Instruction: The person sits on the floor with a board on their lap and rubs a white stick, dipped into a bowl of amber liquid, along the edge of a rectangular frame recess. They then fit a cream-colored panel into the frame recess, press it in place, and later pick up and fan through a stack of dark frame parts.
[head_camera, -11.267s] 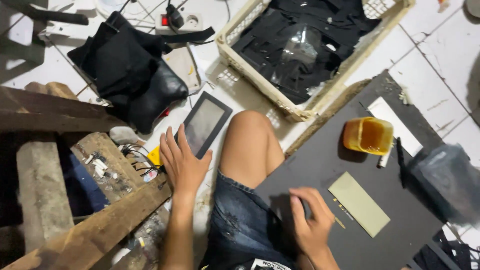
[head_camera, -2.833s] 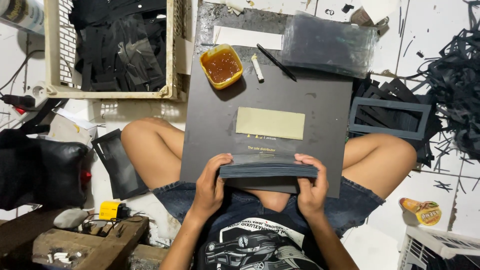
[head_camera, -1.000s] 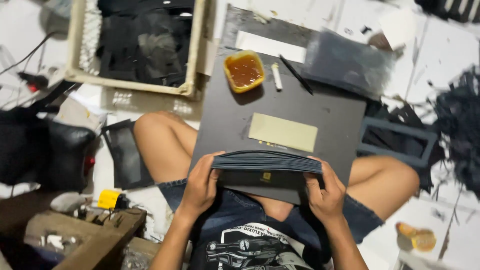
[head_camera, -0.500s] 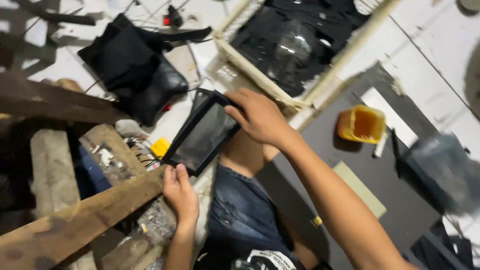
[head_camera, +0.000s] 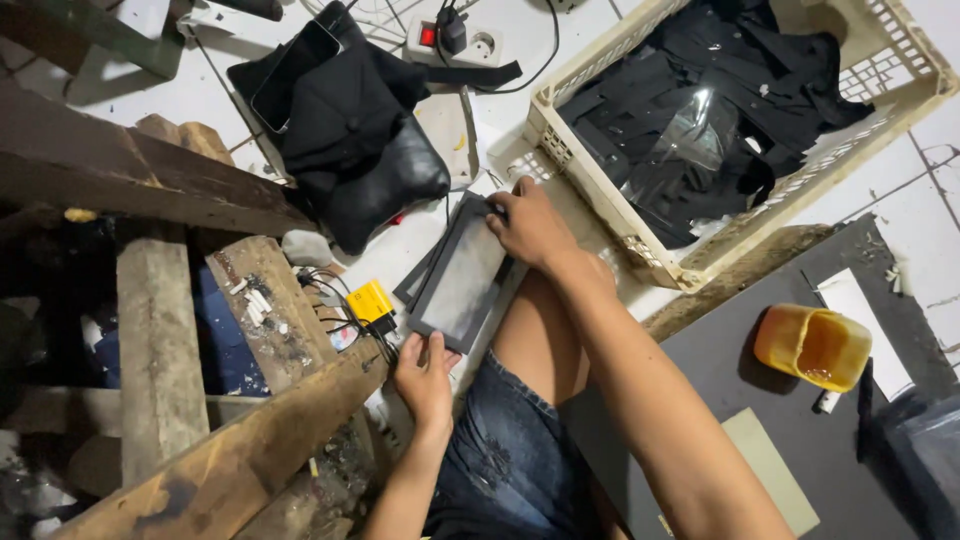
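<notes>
A flat black rectangular frame with a grey middle (head_camera: 458, 282) lies tilted on the white tiled floor beside my left knee. My right hand (head_camera: 528, 224) reaches across my body and grips its far top corner. My left hand (head_camera: 424, 376) holds its near bottom edge. More dark flat pieces lie under the frame. I sit on the floor in denim shorts.
A cream plastic crate (head_camera: 740, 130) of black pieces and clear plastic stands at the top right. A black bag (head_camera: 350, 130) and a power strip (head_camera: 450, 40) lie above. Rough wooden beams (head_camera: 170, 330) fill the left. A dark board (head_camera: 790, 420) carries an orange cup (head_camera: 812, 346).
The view swung left from the dark board on my lap. Both hands left the stack of dark sheets and now hold the frame, which has come down closer to the floor.
</notes>
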